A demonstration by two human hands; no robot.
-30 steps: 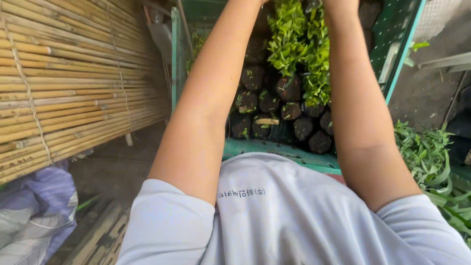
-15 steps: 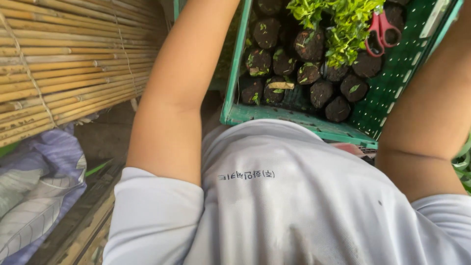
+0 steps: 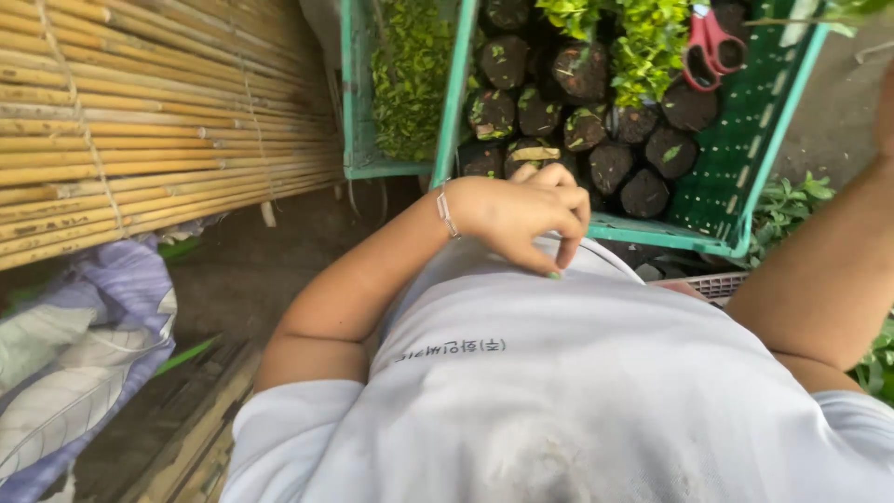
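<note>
My left hand [image 3: 521, 212] hangs over my chest with a thin bracelet on its wrist. Its fingers are curled and bunched, and their tips touch my grey shirt [image 3: 577, 373]. A tiny green speck [image 3: 556, 275] sits at one fingertip; I cannot tell whether it is pinched. Just beyond the hand stands a green plastic crate [image 3: 745, 140] of dark soil-filled seedling bags [image 3: 643, 191], some with leafy green shoots [image 3: 643, 42]. Red-handled scissors [image 3: 712, 47] lie in the crate. My right forearm [image 3: 829, 270] rises along the right edge, and its hand is out of the frame.
A second green crate [image 3: 358, 112] holding cut green leaves stands left of the first. A bundle of bamboo canes [image 3: 140, 121] fills the left side. A purple and white sack [image 3: 74, 363] lies at lower left. Leafy cuttings [image 3: 787, 200] lie at the right.
My left arm has come down from the crate and the hand now rests its fingertips on my shirt. The view has shifted, and the second crate shows.
</note>
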